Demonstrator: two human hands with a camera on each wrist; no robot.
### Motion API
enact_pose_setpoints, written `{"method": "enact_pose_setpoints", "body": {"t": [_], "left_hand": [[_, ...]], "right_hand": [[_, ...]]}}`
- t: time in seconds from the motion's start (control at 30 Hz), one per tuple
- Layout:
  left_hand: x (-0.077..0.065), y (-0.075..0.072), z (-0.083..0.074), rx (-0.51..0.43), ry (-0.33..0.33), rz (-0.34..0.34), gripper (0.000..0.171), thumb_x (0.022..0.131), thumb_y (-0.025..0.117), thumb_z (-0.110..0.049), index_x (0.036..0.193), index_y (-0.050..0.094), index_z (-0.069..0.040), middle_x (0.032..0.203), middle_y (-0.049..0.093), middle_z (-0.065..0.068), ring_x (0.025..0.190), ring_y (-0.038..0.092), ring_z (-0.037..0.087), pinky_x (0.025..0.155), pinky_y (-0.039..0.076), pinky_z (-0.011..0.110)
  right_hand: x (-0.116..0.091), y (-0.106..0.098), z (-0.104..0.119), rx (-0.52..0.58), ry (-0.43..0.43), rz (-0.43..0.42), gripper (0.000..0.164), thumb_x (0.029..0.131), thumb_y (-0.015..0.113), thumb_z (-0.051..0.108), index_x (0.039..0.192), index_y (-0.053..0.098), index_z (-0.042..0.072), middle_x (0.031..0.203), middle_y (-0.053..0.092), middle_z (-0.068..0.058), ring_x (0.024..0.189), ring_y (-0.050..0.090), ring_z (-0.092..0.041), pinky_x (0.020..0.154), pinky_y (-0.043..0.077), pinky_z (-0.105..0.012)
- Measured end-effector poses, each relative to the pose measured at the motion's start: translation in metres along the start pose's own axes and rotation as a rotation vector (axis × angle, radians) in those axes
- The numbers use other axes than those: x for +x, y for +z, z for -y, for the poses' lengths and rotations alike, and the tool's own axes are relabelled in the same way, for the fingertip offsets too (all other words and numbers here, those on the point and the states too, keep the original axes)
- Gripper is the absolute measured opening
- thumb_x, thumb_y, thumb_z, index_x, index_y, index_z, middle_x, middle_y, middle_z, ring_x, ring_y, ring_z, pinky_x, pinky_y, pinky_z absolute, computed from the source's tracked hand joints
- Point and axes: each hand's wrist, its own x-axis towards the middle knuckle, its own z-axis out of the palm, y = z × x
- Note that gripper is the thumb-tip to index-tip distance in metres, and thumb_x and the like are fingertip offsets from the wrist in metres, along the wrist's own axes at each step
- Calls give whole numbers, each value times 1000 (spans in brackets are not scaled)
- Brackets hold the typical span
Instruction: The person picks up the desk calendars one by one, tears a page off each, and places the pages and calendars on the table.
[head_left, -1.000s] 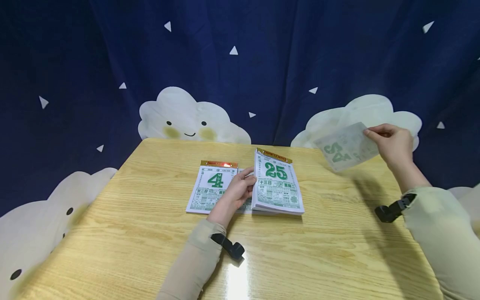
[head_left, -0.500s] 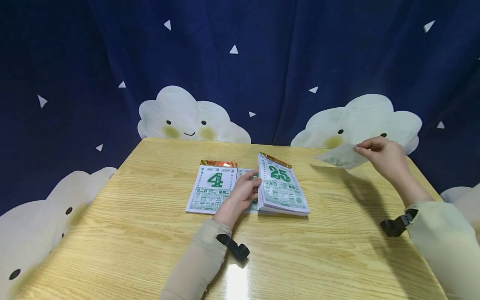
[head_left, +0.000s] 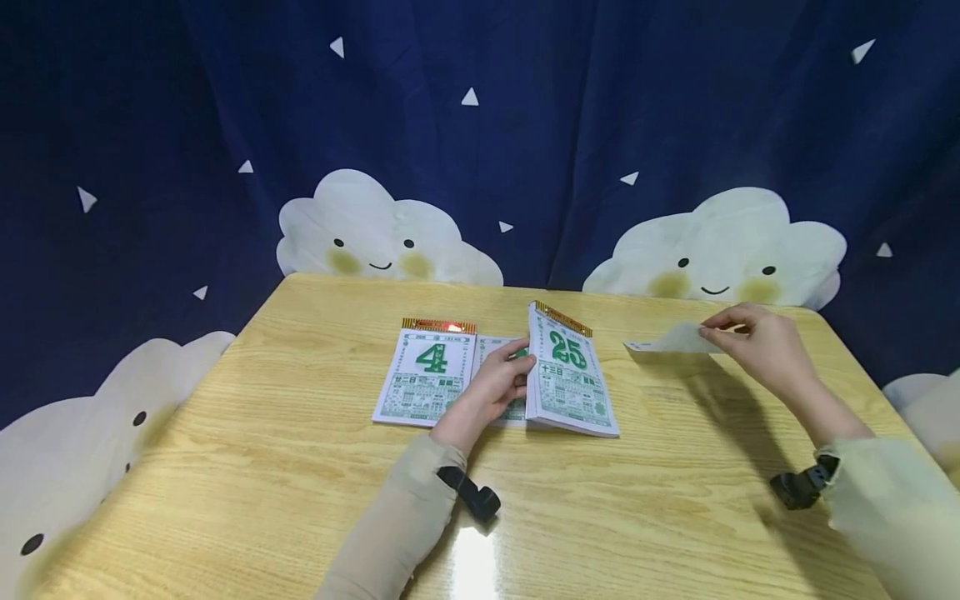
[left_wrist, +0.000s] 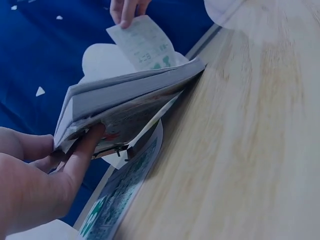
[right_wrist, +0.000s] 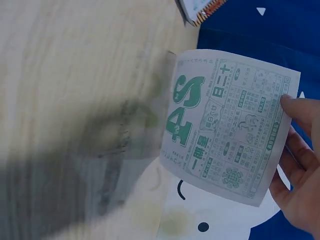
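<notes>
My left hand [head_left: 487, 385] grips the left edge of a thick tear-off calendar [head_left: 572, 379] with a green 25 on top. The calendar is tilted, its left side raised; in the left wrist view its page block [left_wrist: 132, 92] shows edge-on, thumb above and fingers beneath. Between my right thumb and fingers, at the table's right, a thin loose calendar page [head_left: 675, 340] is pinched by one edge. My right hand [head_left: 772, 354] keeps it over the table, and the right wrist view shows a green 24 on this page [right_wrist: 220, 125].
A second tear-off calendar [head_left: 426, 379] showing 4 lies flat to the left. Between the two calendars lies another printed sheet [head_left: 489, 346], mostly covered by my left hand. The wooden table [head_left: 247, 467] ends at a dark blue curtain [head_left: 420, 100] with white clouds.
My right hand has lowered the page toward the table, and the page has swung from facing me to nearly flat. My left hand and the 25 calendar have shifted slightly right.
</notes>
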Motion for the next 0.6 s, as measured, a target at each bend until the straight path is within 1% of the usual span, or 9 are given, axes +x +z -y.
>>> {"method": "enact_pose_setpoints", "body": {"t": [0.1, 0.2, 0.27, 0.33, 0.47, 0.6], "left_hand": [[0, 2, -2, 52, -4, 6, 46, 94, 47, -12, 139, 38, -16, 112, 59, 13, 79, 61, 14, 65, 54, 26], [-3, 3, -5, 125, -12, 6, 46, 94, 49, -14, 138, 39, -16, 110, 57, 12, 81, 60, 16, 62, 52, 25], [-8, 5, -10, 179, -11, 4, 46, 93, 50, -14, 138, 39, -14, 107, 56, 11, 81, 58, 16, 64, 51, 26], [-13, 7, -16, 216, -14, 3, 46, 93, 49, -13, 138, 39, -12, 102, 55, 10, 78, 55, 17, 68, 50, 29], [-23, 13, -26, 256, -23, -4, 45, 93, 48, -9, 138, 39, -8, 92, 52, 8, 71, 51, 16, 76, 49, 35], [-18, 11, -23, 255, -40, -31, 44, 92, 50, -9, 135, 42, -7, 89, 52, 7, 70, 52, 16, 82, 50, 40]], "right_hand": [[-6, 1, -1, -25, -25, 16, 20, 85, 63, 27, 88, 70, 8, 96, 65, -14, 84, 60, -33, 69, 48, -47], [-11, 5, -3, -49, -51, 35, 17, 85, 64, 24, 87, 69, 8, 93, 65, -13, 82, 60, -32, 68, 47, -47], [-15, 7, -5, -56, -55, 54, 16, 84, 64, 23, 86, 69, 8, 92, 65, -13, 83, 59, -32, 68, 46, -47], [-18, 10, -7, -54, -49, 71, 17, 84, 65, 24, 86, 69, 8, 93, 65, -14, 84, 58, -34, 68, 45, -48], [-26, 14, -10, -47, -32, 97, 18, 83, 67, 24, 85, 69, 7, 93, 65, -17, 85, 58, -36, 68, 44, -48], [-33, 19, -11, -42, -16, 130, 19, 83, 66, 25, 86, 69, 6, 93, 65, -16, 86, 58, -36, 69, 45, -48]]}}
